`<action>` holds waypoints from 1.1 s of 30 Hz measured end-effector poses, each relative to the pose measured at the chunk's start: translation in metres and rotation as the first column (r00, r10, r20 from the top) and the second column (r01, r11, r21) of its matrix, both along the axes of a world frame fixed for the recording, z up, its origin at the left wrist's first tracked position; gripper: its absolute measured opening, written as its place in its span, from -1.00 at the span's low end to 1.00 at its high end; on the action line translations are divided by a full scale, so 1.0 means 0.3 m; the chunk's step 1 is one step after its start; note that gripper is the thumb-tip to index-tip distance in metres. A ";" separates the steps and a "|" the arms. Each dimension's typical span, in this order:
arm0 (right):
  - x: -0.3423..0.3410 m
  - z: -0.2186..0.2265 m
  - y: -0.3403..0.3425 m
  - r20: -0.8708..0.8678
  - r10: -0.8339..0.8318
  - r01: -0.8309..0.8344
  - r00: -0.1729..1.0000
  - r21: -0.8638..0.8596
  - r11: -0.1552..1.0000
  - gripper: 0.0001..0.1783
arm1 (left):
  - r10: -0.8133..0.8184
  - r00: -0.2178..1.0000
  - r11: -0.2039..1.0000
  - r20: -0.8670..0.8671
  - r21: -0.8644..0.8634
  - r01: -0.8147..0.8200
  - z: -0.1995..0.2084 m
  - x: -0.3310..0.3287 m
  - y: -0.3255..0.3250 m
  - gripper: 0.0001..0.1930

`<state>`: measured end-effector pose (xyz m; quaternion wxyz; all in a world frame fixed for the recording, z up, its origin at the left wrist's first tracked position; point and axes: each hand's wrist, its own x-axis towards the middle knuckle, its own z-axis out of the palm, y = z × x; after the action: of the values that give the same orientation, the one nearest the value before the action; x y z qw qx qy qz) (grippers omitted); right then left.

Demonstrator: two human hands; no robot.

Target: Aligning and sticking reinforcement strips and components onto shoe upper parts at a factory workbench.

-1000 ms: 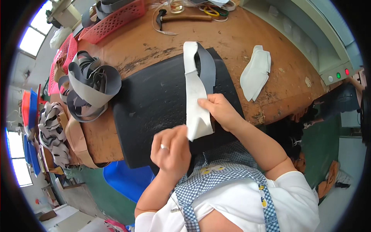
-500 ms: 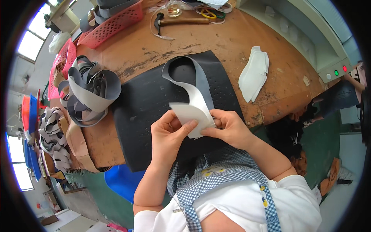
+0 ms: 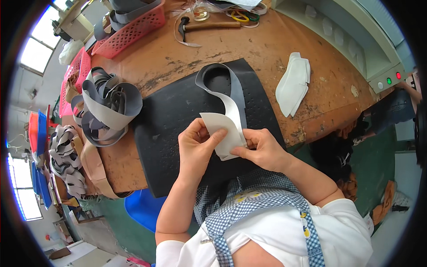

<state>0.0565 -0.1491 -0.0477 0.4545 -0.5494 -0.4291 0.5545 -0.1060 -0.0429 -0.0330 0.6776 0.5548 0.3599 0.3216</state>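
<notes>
A white cut piece of sheet material [image 3: 221, 133] is pinched between thumb and fingers of my left hand [image 3: 198, 141]. My right hand [image 3: 265, 149] pinches its right edge together with the end of a grey strip with a white back [image 3: 238, 86]. From my hands the strip runs away and curls into a loop standing on the black rubber mat [image 3: 169, 118]. Both hands are closed above the mat's near part. Fingers hide how the piece and the strip meet. A stack of similar white pieces [image 3: 293, 84] lies on the table to the right.
A tangled heap of grey strips [image 3: 111, 104] stands left of the mat. Farther back are pink baskets [image 3: 133, 33], a hammer [image 3: 211, 26] and yellow-handled scissors [image 3: 240, 17] on the brown table [image 3: 329, 58]. A cabinet with buttons [image 3: 387, 80] borders the right side. Another person stands beyond it.
The white piece has turned its face more toward me and lies flatter against the strip. Both hands keep their hold and have shifted only slightly.
</notes>
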 end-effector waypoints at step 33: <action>0.070 0.006 -0.002 0.251 0.287 -0.340 0.924 0.203 0.918 -0.81 | -0.342 0.938 0.886 -0.049 -0.349 0.305 -0.026 -0.020 0.019 -0.23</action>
<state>0.0776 -0.1496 -0.0459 0.3735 -0.4702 -0.6236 0.5005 -0.1121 -0.0371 -0.0409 0.7857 0.4998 0.3483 0.1072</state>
